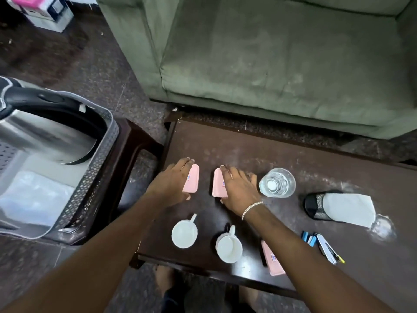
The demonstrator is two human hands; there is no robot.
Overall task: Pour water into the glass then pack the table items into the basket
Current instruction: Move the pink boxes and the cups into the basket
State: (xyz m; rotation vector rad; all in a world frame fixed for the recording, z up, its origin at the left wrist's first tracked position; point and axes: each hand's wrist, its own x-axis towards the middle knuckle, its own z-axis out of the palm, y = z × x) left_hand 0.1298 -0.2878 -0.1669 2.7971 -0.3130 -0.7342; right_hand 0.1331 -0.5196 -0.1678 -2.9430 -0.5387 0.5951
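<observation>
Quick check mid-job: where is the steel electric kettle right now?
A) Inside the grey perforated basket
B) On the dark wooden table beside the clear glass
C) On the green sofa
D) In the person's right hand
A: the steel electric kettle sits inside the grey perforated basket, left of the dark wooden table; both hands rest on pink boxes.

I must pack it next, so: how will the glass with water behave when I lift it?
The glass looks smooth and clear, so probably slippery and fragile. It holds water, so likely heavy for its size and apt to spill if tilted. It stands upright beside the right hand.
</observation>
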